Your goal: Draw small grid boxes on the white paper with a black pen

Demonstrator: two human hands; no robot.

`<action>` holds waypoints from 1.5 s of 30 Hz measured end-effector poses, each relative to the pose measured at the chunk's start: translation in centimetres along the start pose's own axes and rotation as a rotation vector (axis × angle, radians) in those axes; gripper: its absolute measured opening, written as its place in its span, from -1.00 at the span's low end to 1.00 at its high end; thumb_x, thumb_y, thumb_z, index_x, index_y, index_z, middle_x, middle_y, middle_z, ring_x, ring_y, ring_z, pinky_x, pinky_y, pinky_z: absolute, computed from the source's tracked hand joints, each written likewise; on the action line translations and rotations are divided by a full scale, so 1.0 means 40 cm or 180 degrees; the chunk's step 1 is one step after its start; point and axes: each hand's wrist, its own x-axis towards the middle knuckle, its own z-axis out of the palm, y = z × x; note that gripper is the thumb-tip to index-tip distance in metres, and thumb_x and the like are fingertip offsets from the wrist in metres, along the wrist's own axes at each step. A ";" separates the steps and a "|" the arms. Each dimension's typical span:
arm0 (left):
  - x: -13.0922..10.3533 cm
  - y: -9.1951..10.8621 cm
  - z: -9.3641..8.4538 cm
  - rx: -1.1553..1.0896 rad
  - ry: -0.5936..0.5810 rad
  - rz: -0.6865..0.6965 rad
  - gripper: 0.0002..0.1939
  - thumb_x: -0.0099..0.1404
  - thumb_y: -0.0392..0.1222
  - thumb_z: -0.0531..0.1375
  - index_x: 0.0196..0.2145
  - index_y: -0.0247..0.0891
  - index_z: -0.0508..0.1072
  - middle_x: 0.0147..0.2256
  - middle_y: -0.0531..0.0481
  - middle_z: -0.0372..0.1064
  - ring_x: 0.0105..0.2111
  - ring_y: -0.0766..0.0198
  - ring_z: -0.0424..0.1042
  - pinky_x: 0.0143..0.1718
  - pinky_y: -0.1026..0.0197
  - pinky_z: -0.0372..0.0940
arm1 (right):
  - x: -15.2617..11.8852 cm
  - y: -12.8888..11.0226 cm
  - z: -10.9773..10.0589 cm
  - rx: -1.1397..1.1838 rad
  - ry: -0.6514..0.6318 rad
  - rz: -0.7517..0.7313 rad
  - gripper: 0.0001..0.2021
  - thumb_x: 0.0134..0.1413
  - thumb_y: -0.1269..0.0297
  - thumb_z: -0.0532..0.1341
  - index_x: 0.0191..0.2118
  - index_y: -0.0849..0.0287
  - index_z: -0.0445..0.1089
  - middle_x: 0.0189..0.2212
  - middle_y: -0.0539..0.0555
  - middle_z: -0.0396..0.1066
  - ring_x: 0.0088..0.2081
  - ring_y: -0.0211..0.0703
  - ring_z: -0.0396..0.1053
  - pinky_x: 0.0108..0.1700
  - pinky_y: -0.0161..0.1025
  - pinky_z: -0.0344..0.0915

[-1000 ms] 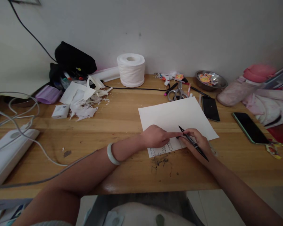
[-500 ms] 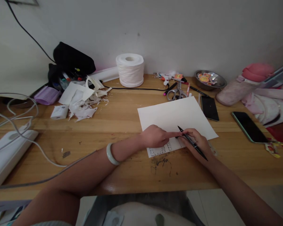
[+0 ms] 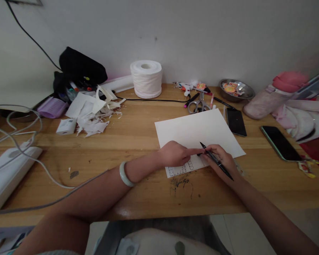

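A white sheet of paper [image 3: 194, 131] lies at an angle on the wooden table, with small looped black outlines along its lower left edge. My left hand [image 3: 174, 153] rests over the lower part of the sheet, holding nothing, its index finger stretched out and the others curled. That fingertip meets the fingers of my right hand [image 3: 223, 161] at the sheet's lower right. Between the right hand's fingers is a black pen [image 3: 220, 164], one pointed end up and left over the paper. Part of the drawing is hidden under both hands.
Behind the sheet are scissors [image 3: 199, 105], a glue gun [image 3: 186, 88] and a metal bowl [image 3: 236, 92]. Two phones and a pink-lidded bottle [image 3: 266, 99] stand or lie rightward. A paper roll [image 3: 146, 79], paper scraps [image 3: 91, 118] and a white power strip [image 3: 13, 170] with cables are leftward.
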 end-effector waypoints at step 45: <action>0.008 0.008 -0.001 0.0094 -0.0120 -0.0167 -0.47 0.22 -0.22 -0.08 0.14 0.09 -0.03 -0.59 0.11 0.34 -0.62 0.35 0.30 -0.63 0.33 -0.11 | -0.011 -0.052 -0.020 -0.0594 -0.0571 0.0063 -0.85 -0.09 0.30 0.00 -0.55 0.12 -0.03 -0.64 -0.11 0.07 -0.59 -0.36 0.02 -0.55 -0.41 -0.01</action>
